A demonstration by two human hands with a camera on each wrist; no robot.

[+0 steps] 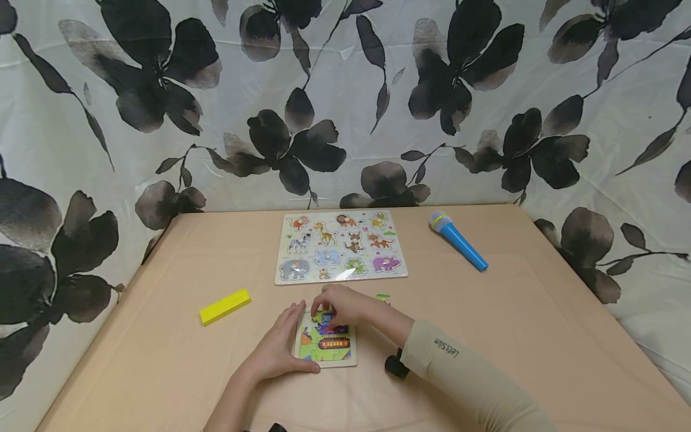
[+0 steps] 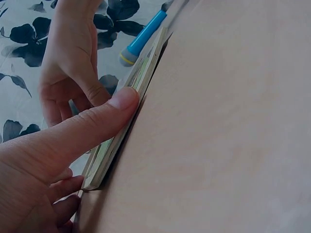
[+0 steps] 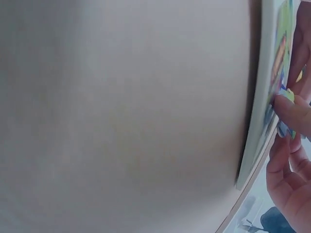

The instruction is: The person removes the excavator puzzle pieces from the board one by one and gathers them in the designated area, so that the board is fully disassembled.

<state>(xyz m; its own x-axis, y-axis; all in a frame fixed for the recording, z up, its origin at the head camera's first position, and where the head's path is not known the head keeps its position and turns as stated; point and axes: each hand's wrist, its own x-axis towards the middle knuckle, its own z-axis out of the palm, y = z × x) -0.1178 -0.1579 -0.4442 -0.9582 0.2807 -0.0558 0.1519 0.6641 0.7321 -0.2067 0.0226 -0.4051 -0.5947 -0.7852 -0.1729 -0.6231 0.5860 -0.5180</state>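
In the head view a small jigsaw puzzle [image 1: 335, 345] in a pale frame lies on the table, showing a colourful vehicle picture. My left hand [image 1: 278, 348] holds it at the lower left, fingers along the left side and thumb [image 2: 124, 99] on the near edge. Above its upper part is my right hand [image 1: 342, 306], pinching a jigsaw piece [image 3: 287, 95] with green and blue on it. How far that piece sits in the frame is hidden by the fingers. Another small green piece [image 1: 383, 297] lies behind my right forearm, mostly covered.
A white animal puzzle board [image 1: 341, 247] lies farther back. To its right is a blue toy microphone [image 1: 461, 242]; a yellow block [image 1: 225, 306] lies at the left. Floral cloth [image 1: 335, 108] hangs behind the table [image 1: 486, 336].
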